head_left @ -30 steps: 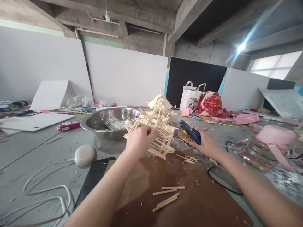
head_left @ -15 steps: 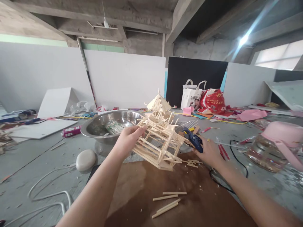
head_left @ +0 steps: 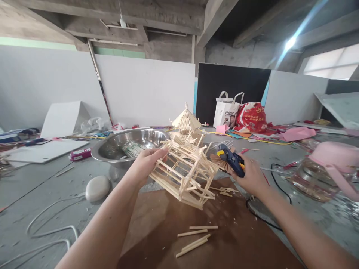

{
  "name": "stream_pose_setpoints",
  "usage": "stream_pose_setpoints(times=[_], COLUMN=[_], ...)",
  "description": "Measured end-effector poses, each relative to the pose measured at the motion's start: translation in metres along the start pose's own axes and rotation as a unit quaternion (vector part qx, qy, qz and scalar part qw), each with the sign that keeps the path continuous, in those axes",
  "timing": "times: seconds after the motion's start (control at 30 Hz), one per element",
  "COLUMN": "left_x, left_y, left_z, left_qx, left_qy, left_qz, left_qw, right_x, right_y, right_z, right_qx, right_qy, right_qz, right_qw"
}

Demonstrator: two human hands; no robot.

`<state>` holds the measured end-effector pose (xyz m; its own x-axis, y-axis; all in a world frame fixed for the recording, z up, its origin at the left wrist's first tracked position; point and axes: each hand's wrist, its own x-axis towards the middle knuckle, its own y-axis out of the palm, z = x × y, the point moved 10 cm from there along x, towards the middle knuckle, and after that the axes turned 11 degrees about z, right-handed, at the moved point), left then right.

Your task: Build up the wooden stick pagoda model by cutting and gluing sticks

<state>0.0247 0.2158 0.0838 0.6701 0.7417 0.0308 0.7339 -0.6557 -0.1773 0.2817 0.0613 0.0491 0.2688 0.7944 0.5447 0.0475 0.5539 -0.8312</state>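
Observation:
My left hand (head_left: 150,160) pinches the upper left edge of an open frame (head_left: 186,175) of thin pale wooden sticks. The frame hangs tilted above a brown mat (head_left: 151,231). In my right hand (head_left: 249,175), at the right of the frame, is a dark blue hand tool (head_left: 233,160) with yellow and orange parts. I cannot make out its exact kind, and my fingers hide part of it. Behind the frame stands a stick model with a pointed roof (head_left: 186,119). Several loose wooden sticks (head_left: 193,244) lie on the mat, with more short sticks (head_left: 226,191) near its far edge.
A steel basin (head_left: 98,149) with clear packaged sticks stands at the left. Near it are a white rounded case (head_left: 97,188) and a cable (head_left: 50,235). A pink-lidded jug (head_left: 314,183) and a black cable (head_left: 287,194) are at the right. Bags (head_left: 251,117) stand farther back.
The stick frame has shifted slightly left and down with my left hand, showing more of its open side. The blue tool has turned a little and moved slightly right, away from the frame.

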Motion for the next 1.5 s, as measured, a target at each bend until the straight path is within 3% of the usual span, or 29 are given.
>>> stream_pose_setpoints(times=[0.2, 0.5, 0.77, 1.13, 1.5], left_x=[0.000, -0.006, -0.008, -0.008, -0.009], left_y=[-0.002, 0.011, 0.012, 0.012, 0.015], left_z=[0.001, -0.015, -0.020, -0.019, -0.023], left_qx=[-0.001, 0.066, 0.117, 0.105, 0.107], left_qy=[-0.007, -0.003, 0.009, 0.004, 0.025], left_qz=[-0.017, -0.007, -0.014, -0.026, -0.025], left_qw=[1.000, 0.998, 0.993, 0.994, 0.994], right_x=[0.005, 0.019, 0.014, 0.012, 0.017], right_y=[-0.034, -0.045, -0.054, -0.057, -0.049], right_z=[0.035, 0.066, 0.073, 0.073, 0.060], right_qx=[0.012, -0.063, -0.113, -0.157, -0.127], right_qy=[-0.072, -0.109, -0.105, -0.111, -0.062], right_qz=[-0.051, -0.031, -0.039, -0.058, -0.010], right_qw=[0.996, 0.992, 0.987, 0.980, 0.990])
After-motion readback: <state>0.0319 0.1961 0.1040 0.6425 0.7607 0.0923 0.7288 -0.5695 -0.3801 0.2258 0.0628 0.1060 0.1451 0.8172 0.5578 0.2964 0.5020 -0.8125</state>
